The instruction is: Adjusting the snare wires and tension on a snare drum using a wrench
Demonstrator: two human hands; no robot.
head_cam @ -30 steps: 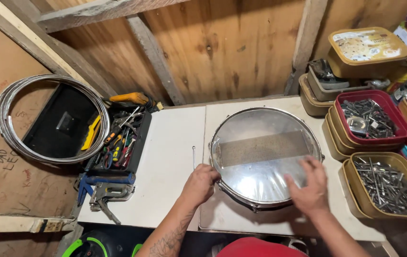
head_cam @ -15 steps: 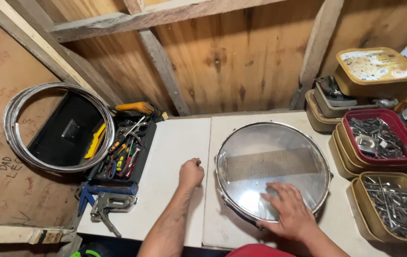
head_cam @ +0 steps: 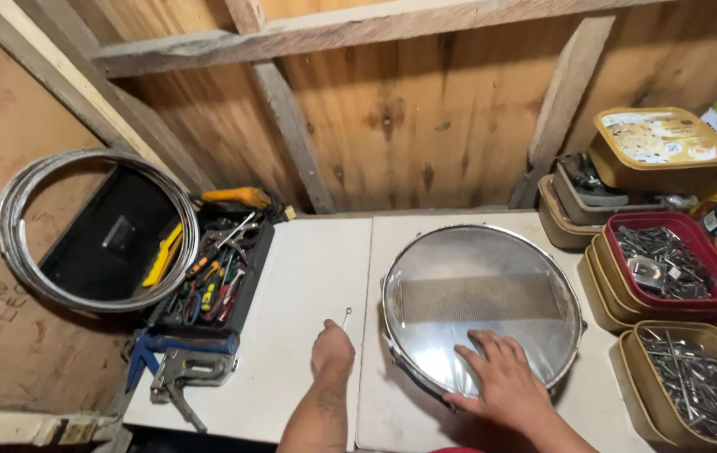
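A white worktop [head_cam: 291, 369] of two butted panels sits against a rough plank wall [head_cam: 426, 126], carrying a round snare drum [head_cam: 480, 306] with a chrome rim, a clear glossy bottom head and a band of fine snare wires across its middle. Since a second ago, both hands have left the drum's rim: the right hand [head_cam: 505, 382] now lies flat on the near part of the head, fingers spread wide, steadying it, while the left hand [head_cam: 332, 352] has moved off onto the tabletop just left of the drum, fingers curled narrow around a slim metal tuning key [head_cam: 346, 317] whose tip pokes upward. That points to work on the rim's tension rods. Further left, an open black toolbox [head_cam: 207, 277] bristles with coloured-handled screwdrivers beside a leaning coil of grey wire [head_cam: 19, 243]. On the right, tan and red tubs [head_cam: 677, 268] hold dull steel screws and fittings.
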